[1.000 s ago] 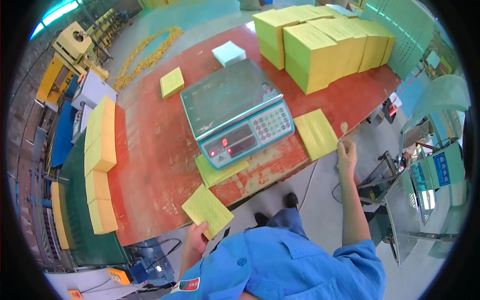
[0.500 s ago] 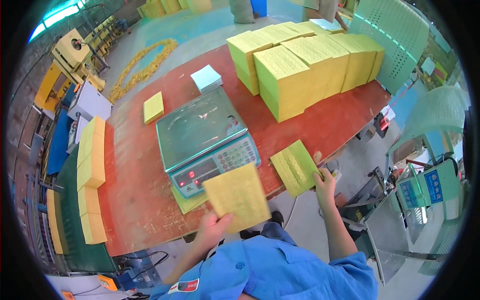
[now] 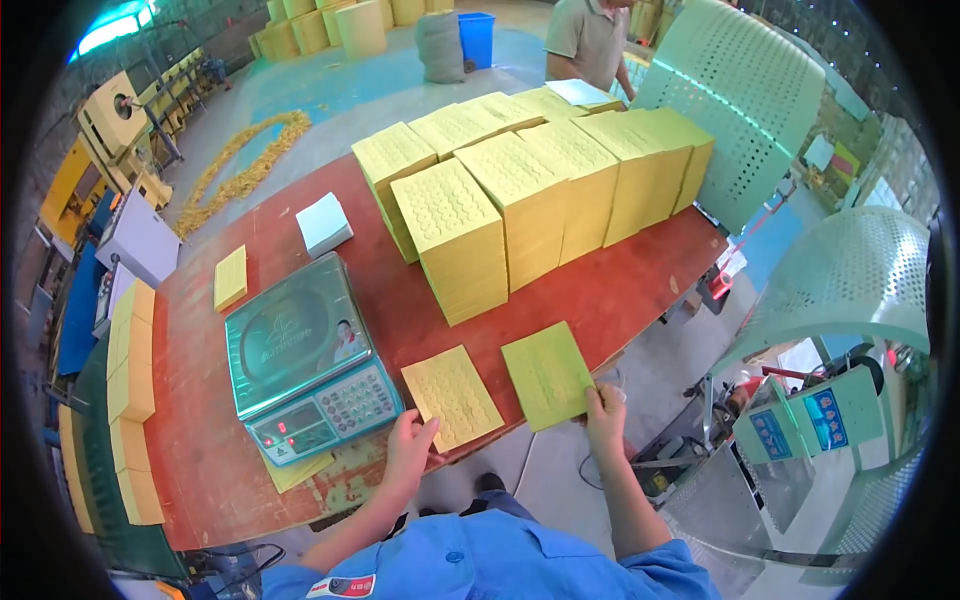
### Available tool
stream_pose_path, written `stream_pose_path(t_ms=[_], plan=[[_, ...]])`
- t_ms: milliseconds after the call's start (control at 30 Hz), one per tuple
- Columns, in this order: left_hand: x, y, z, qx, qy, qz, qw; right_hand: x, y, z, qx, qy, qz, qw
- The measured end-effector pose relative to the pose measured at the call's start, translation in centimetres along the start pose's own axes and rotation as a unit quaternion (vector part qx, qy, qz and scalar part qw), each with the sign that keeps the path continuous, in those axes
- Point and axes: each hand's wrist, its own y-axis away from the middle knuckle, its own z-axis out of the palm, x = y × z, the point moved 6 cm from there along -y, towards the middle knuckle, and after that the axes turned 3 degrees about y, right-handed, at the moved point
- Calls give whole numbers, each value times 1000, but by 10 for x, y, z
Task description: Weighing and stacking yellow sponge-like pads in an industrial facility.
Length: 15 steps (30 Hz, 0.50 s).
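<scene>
My left hand [image 3: 408,450] pinches the lower left edge of a yellow embossed paper sheet [image 3: 453,398], held over the table's front edge. Just right of it, my right hand [image 3: 606,418] grips the lower right corner of a greener yellow embossed paper sheet [image 3: 547,376]; whether either is a single sheet or a thin bundle I cannot tell. A digital scale [image 3: 290,325] stands left of my left hand, with nothing on its pan. Some yellow paper [image 3: 297,474] pokes out from under it. Tall stacks of yellow paper [image 3: 460,250] rise beyond both sheets.
The red table [image 3: 220,440] also carries a pale blue pad [image 3: 323,224] and a small yellow stack [image 3: 230,278]. Yellow blocks [image 3: 130,400] line the left side. At right stand a perforated metal panel [image 3: 720,110] and a machine [image 3: 810,420]. Another person [image 3: 585,45] stands behind the stacks.
My view has shifted, so the table sits further left and lower. The left-hand sheet has moved away from the scale and now lies flatter, close beside the right-hand one. Both hands keep their hold.
</scene>
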Motion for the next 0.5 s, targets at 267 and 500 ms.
stream_pose_path(t_ms=[267,500], plan=[[-9,79,-70,59,-242,110,962,-22,-17,1,13,131,-182,974],[-27,154,-172,265,-90,-3,960,-77,16,110,-173,156,-280,931]])
